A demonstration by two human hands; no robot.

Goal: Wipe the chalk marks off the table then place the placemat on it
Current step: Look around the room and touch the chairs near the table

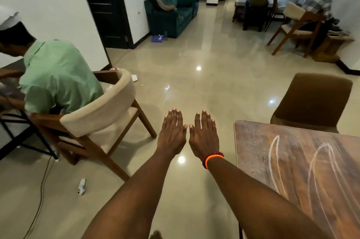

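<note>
Wood-grain bench (pixel 251 141) with a rounded corner sits at your lower right. White chalk marks (pixel 303 164) loop across its top in tall arches, blurred in this view. No placemat or cloth shows here.

Your hands are off the bench, out over the glossy beige tiled floor (pixel 194 86), to the left of the bench's edge. Left hand (pixel 172 131): palm down, fingers straight and close together, grip holding nothing. Right hand (pixel 203 133): the same, flat and spread forward, nothing in the grip. The two thumbs nearly meet; you cannot tell whether they touch. Orange and dark red beaded bracelets (pixel 212 158) ring your right wrist.

Around the bench: a brown upholstered chair (pixel 313 102) stands just beyond its far edge. To your left, a wooden armchair with a cream curved back (pixel 101 114) carries a seated person in a light green shirt (pixel 56 75), facing away. A thin cable (pixel 41 190) runs along the floor below that chair, with a small white object (pixel 81 186) lying near it.

Farther off: a dark green sofa (pixel 173 10) against the wall, a dark door (pixel 103 4) to its left, and a group of people seated (pixel 311 4) at the far right beside another wooden chair (pixel 296 26).
</note>
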